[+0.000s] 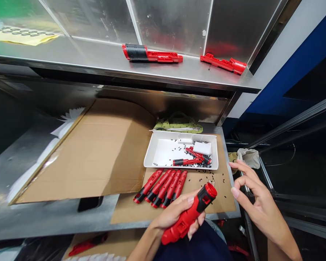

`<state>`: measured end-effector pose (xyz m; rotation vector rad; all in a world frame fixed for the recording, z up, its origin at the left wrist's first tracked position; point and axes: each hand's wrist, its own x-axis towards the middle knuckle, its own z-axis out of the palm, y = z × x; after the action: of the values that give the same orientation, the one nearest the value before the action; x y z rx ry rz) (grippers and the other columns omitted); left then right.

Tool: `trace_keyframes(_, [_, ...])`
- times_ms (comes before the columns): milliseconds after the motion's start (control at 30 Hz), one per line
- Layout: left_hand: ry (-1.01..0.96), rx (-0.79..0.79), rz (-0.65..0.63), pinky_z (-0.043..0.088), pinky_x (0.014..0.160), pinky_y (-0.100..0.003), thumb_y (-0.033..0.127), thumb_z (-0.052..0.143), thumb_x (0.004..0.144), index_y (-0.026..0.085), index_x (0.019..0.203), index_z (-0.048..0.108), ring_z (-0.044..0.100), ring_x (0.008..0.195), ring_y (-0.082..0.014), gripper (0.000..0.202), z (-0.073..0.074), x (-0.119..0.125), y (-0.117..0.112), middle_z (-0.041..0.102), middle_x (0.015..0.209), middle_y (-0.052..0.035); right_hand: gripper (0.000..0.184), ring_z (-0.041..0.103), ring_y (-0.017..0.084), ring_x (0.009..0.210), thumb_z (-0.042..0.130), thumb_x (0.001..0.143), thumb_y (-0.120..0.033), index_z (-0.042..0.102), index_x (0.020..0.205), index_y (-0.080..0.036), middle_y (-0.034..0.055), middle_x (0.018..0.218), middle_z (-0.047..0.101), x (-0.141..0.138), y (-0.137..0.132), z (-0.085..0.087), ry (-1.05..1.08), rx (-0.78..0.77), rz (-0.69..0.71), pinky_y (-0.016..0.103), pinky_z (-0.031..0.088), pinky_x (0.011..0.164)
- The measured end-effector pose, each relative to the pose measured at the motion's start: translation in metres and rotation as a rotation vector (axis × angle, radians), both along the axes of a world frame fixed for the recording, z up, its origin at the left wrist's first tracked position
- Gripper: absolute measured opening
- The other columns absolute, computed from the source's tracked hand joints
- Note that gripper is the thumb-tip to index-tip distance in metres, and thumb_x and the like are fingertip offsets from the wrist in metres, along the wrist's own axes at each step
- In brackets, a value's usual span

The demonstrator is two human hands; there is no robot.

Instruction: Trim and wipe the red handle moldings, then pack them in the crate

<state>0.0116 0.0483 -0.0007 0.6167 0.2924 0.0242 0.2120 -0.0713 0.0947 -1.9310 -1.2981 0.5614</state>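
Note:
My left hand (176, 214) is closed around a red plastic tool body (188, 215) with a black collar near its tip, held tilted above my lap at the bench's front edge. To its right, my right hand (254, 197) hovers with fingers apart and slightly curled, holding nothing. Several matching red and black half-shells (160, 188) lie side by side on the cardboard just beyond my left hand. Behind them stands a white tray (163, 150) with small black screws, a red and black piece (187, 161) and a white block (202, 148).
A large cardboard sheet (97, 152) covers the steel bench. On the upper steel shelf lie a red and black housing (149, 54) and a red shell (224, 63). A green item (179, 125) sits behind the tray, and a cloth (248, 156) to the right.

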Motion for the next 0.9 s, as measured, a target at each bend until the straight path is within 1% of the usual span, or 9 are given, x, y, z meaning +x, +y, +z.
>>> trace_keyframes(167, [-0.067, -0.061, 0.024, 0.038, 0.037, -0.016, 0.058, 0.060, 0.087, 0.013, 0.138, 0.044, 0.056, 0.044, -0.0097, 0.070, -0.005, -0.001, 0.000, 0.068, 0.070, -0.0034, 0.045, 0.036, 0.028, 0.141, 0.046, 0.099, -0.036, 0.050, 0.056, -0.022, 0.0051, 0.129, 0.064, -0.002, 0.008, -0.004, 0.092, 0.140, -0.014, 0.051, 0.028, 0.116])
trace_keyframes(300, [-0.078, -0.049, 0.022, 0.042, 0.042, -0.017, 0.059, 0.059, 0.087, 0.014, 0.129, 0.049, 0.061, 0.047, -0.0116, 0.062, -0.012, -0.003, 0.000, 0.069, 0.071, -0.0024, 0.012, 0.044, 0.027, 0.136, 0.060, 0.093, -0.035, 0.059, 0.086, -0.024, 0.0068, 0.134, 0.059, -0.002, 0.010, -0.019, 0.275, 0.254, -0.132, 0.047, 0.032, 0.115])
trace_keyframes(367, [-0.029, -0.048, 0.055, 0.045, 0.046, -0.019, 0.058, 0.060, 0.087, 0.016, 0.119, 0.054, 0.063, 0.050, -0.0128, 0.054, -0.012, -0.002, 0.001, 0.069, 0.072, -0.0013, 0.015, 0.048, 0.026, 0.134, 0.063, 0.091, -0.036, 0.057, 0.100, -0.025, 0.0091, 0.137, 0.057, -0.001, 0.009, -0.031, 0.394, 0.259, -0.165, 0.046, 0.036, 0.113])
trace_keyframes(533, [0.264, -0.179, 0.262, 0.047, 0.047, -0.017, 0.055, 0.072, 0.079, 0.016, 0.089, 0.056, 0.056, 0.050, -0.0061, 0.043, 0.023, -0.001, 0.005, 0.062, 0.072, 0.0013, 0.023, 0.057, 0.025, 0.125, 0.067, 0.087, -0.043, 0.059, 0.096, -0.024, 0.0094, 0.129, 0.063, 0.003, 0.000, -0.068, 0.558, 0.197, -0.285, 0.040, 0.046, 0.105])
trace_keyframes(633, [0.215, -0.027, 0.327, 0.049, 0.048, -0.021, 0.061, 0.066, 0.082, 0.017, 0.091, 0.058, 0.057, 0.052, -0.0083, 0.045, 0.038, -0.007, 0.011, 0.063, 0.081, -0.0005, 0.025, 0.059, 0.026, 0.123, 0.068, 0.086, -0.045, 0.059, 0.096, -0.024, 0.0093, 0.127, 0.065, 0.007, -0.009, -0.085, 0.597, 0.192, -0.356, 0.042, 0.046, 0.106])
trace_keyframes(700, [0.287, 0.026, 0.278, 0.048, 0.049, -0.023, 0.062, 0.064, 0.082, 0.020, 0.093, 0.058, 0.058, 0.054, -0.0099, 0.044, 0.025, -0.011, 0.013, 0.064, 0.082, 0.0004, 0.025, 0.060, 0.026, 0.122, 0.066, 0.087, -0.045, 0.060, 0.098, -0.024, 0.0098, 0.123, 0.066, 0.007, -0.015, -0.094, 0.583, 0.179, -0.371, 0.042, 0.047, 0.106])
trace_keyframes(767, [0.422, -0.007, 0.159, 0.043, 0.047, -0.018, 0.062, 0.068, 0.079, 0.019, 0.077, 0.056, 0.051, 0.049, -0.0065, 0.044, -0.003, -0.013, 0.010, 0.059, 0.068, 0.0039, 0.028, 0.063, 0.027, 0.118, 0.063, 0.088, -0.045, 0.062, 0.107, -0.024, 0.0115, 0.122, 0.067, 0.004, -0.017, -0.103, 0.531, 0.105, -0.317, 0.043, 0.050, 0.103])
trace_keyframes(833, [0.451, -0.009, 0.075, 0.044, 0.049, -0.021, 0.062, 0.065, 0.081, 0.017, 0.068, 0.057, 0.052, 0.048, -0.0084, 0.047, -0.033, -0.013, 0.001, 0.056, 0.059, 0.0022, 0.038, 0.059, 0.028, 0.125, 0.059, 0.090, -0.040, 0.060, 0.124, -0.025, 0.0131, 0.135, 0.060, -0.004, -0.016, -0.109, 0.416, -0.013, -0.159, 0.045, 0.050, 0.104])
trace_keyframes(900, [0.431, -0.015, 0.002, 0.046, 0.051, -0.025, 0.065, 0.066, 0.078, 0.015, 0.073, 0.063, 0.056, 0.051, -0.0122, 0.050, -0.052, -0.013, -0.013, 0.063, 0.064, -0.0025, 0.051, 0.041, 0.029, 0.142, 0.058, 0.088, -0.027, 0.053, 0.139, -0.030, 0.0096, 0.155, 0.042, -0.014, -0.012, -0.111, 0.247, -0.133, 0.102, 0.050, 0.039, 0.114])
